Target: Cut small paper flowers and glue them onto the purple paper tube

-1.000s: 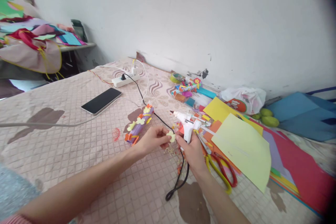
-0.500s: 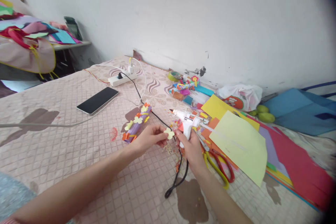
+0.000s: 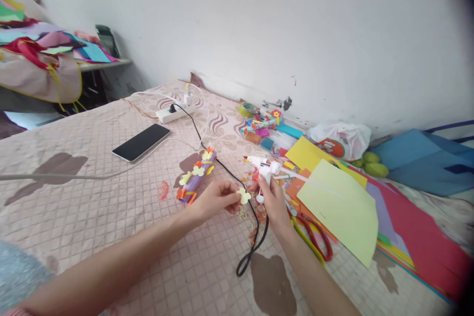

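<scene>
Between its thumb and fingers, my left hand (image 3: 221, 198) pinches a small pale yellow paper flower (image 3: 244, 196). Just right of the flower, my right hand (image 3: 273, 197) is closed around a white glue gun (image 3: 269, 170), whose dark tip points left. A black cord (image 3: 242, 266) loops below the hands on the cloth. Left of my left hand lies a purple paper roll (image 3: 195, 181) with yellow and orange paper flowers on it, touched by neither hand. Tiny paper scraps are scattered under and around the glue gun.
Red- and yellow-handled scissors (image 3: 320, 239) and coloured paper sheets (image 3: 342, 207) lie to the right. A phone (image 3: 141, 142) and a white power strip (image 3: 176, 113) are at the left and back. A plastic bag (image 3: 342, 139) stands by the wall.
The glue gun has tilted in my right hand, with its handle now more hidden. The view has shifted slightly, and my left hand still holds the yellow flower.
</scene>
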`<state>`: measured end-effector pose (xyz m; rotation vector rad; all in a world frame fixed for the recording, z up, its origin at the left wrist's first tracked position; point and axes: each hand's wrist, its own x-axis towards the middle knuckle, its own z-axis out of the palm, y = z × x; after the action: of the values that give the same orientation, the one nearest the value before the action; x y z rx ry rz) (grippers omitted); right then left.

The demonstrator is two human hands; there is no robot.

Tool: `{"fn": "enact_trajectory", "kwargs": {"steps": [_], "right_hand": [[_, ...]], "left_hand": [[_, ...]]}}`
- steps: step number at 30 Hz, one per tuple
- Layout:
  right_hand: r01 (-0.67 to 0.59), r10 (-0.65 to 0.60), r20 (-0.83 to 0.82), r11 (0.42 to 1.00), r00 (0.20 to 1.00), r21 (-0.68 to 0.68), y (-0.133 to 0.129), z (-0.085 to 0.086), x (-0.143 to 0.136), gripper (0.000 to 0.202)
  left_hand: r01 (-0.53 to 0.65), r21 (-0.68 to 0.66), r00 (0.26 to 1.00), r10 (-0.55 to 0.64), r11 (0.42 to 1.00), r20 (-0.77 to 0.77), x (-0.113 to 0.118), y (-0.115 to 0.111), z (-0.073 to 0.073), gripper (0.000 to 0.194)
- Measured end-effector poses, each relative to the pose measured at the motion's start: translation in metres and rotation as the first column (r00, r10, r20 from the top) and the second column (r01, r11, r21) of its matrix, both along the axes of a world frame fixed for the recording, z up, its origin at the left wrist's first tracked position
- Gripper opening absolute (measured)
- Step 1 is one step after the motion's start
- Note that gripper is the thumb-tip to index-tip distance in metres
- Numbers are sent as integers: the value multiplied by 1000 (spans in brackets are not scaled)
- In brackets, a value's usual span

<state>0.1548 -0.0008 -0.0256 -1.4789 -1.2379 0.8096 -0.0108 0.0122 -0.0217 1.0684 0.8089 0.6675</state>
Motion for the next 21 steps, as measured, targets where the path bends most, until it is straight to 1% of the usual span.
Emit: {"fn": "enact_trajectory", "kwargs": {"steps": [3,6,12,15,18,21], "right_hand": [[-21,21,31,1000,999,10,9,4,0,32],[-33,33,19,999,999,8,11,7,-3,33],[-79,78,-49,997,996,-6,-1,10,-11,32],[-85,83,-59,996,995,-30,-7,11,-11,28],[-79,76,-41,994,996,-75,-9,11,-9,27],[-74,75,13,992,997,-106,-9,8,-6,28]], "left_hand": [[-4,-5,1000,4,1000,4,-1,-3,1,25],[-16,6,1000,16,1000,5,-2,-3,3,24],[-28,23,999,28,999,18,-6,1,0,25],[-26,18,1000,26,999,17,-6,2,-2,26],[-27,22,1000,26,999,10,-6,2,-3,26],[-24,30,1000,24,999,8,-5,3,-3,26]]}}
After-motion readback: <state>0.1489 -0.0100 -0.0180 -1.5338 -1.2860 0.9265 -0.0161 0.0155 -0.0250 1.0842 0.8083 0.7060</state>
